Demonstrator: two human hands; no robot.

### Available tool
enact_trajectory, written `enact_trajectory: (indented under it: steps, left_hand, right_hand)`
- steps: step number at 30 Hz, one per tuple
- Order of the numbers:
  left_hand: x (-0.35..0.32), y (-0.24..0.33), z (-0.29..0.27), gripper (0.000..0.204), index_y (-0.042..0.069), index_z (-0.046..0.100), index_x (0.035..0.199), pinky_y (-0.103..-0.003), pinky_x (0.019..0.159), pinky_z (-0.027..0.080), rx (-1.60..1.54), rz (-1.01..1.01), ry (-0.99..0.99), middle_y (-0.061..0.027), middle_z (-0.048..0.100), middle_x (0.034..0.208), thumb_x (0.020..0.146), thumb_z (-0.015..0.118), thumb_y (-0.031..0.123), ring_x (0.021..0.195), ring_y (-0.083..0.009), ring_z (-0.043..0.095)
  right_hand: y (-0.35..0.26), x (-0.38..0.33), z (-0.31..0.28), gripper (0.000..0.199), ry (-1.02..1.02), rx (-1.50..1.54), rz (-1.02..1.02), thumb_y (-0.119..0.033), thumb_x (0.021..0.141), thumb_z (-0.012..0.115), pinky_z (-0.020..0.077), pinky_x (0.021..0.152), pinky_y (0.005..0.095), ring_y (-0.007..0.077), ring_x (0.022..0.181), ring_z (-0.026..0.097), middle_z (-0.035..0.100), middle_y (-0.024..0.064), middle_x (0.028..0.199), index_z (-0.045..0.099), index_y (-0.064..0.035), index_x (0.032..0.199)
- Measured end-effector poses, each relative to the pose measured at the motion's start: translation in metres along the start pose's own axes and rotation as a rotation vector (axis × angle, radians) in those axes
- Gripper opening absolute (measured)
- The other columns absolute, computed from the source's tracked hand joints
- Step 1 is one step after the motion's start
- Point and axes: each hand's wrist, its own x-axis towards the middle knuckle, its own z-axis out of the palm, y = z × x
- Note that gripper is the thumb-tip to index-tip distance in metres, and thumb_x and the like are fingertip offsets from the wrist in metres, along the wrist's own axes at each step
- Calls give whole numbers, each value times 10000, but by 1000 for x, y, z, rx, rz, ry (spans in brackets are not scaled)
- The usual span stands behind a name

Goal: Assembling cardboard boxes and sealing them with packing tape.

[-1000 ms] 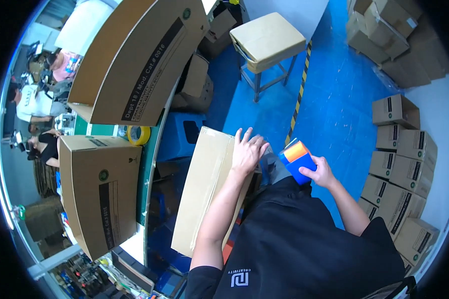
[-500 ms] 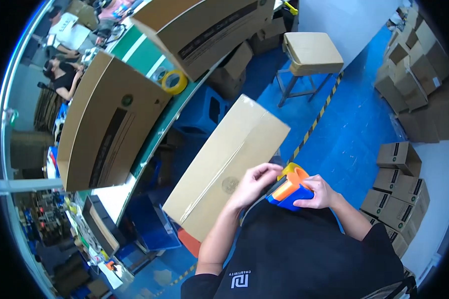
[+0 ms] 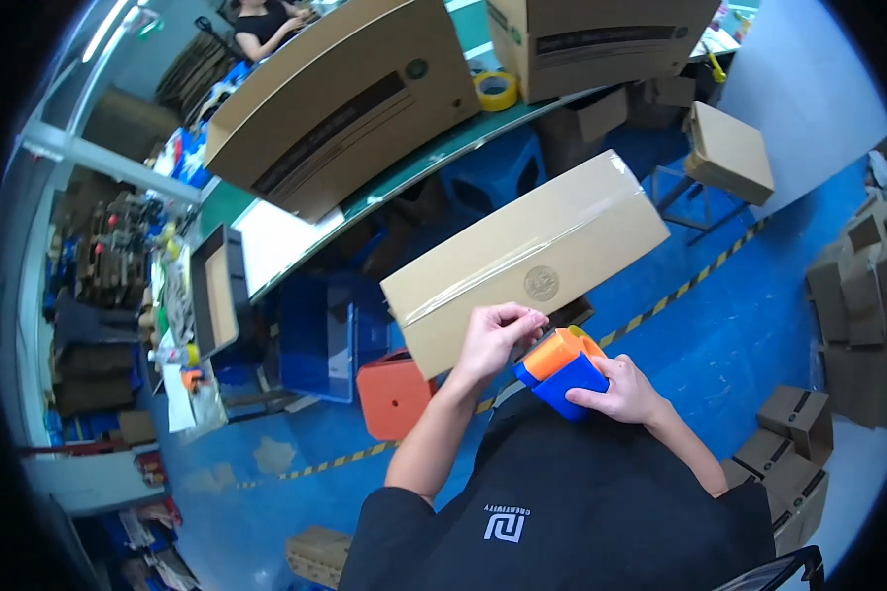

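Observation:
My right hand [image 3: 626, 390] grips a blue and orange tape dispenser [image 3: 570, 386] in front of my chest. A yellow edge, perhaps of its tape roll, shows behind the orange part. The fingers of my left hand [image 3: 495, 343] are pinched together at the dispenser's front end; what lies between them is too small to make out. Just beyond both hands is a long closed carton [image 3: 498, 258], with clear tape along its middle seam and a round printed mark. Neither hand appears to grip this carton.
A green-topped workbench [image 3: 434, 153] carries large open cartons [image 3: 365, 108] and a yellow tape roll [image 3: 496, 91]. Left of the carton are a red stool [image 3: 394, 394] and a blue bin [image 3: 315, 340]. A box-topped stool [image 3: 729, 153] stands far right; stacked cartons [image 3: 784, 463] are at right.
My view has turned left, so the bench and carton appear rotated and shifted right. The dispenser stays in my right hand. My left fingers have closed into a pinch by its front end.

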Motion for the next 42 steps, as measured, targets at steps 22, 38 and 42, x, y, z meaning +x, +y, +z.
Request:
enact_trajectory:
  steps: [22, 38, 42]
  left_hand:
    - [14, 42, -264, 169, 12, 712, 780, -214, 499, 356, 467, 156, 636, -1, 590, 625, 890, 676, 135, 521, -61, 474]
    - [117, 11, -347, 196, 26, 679, 735, -230, 511, 358, 380, 53, 295, 14, 567, 620, 884, 684, 154, 539, -65, 474]
    - [125, 6, -359, 199, 11, 687, 746, -234, 504, 360, 355, 27, 271, 8, 560, 614, 889, 683, 150, 533, -69, 476]
  right_hand:
    - [61, -81, 210, 549, -17, 239, 210, -516, 812, 706, 533, 789, 375, 284, 827, 709, 723, 172, 874, 703, -5, 1012]
    - [23, 0, 305, 534, 170, 265, 497, -475, 822, 721, 523, 788, 352, 215, 826, 690, 719, 150, 891, 699, 16, 1029]
    - [9, 9, 308, 561, 184, 267, 542, -470, 821, 723, 522, 816, 355, 228, 862, 688, 721, 156, 919, 696, 32, 1070]
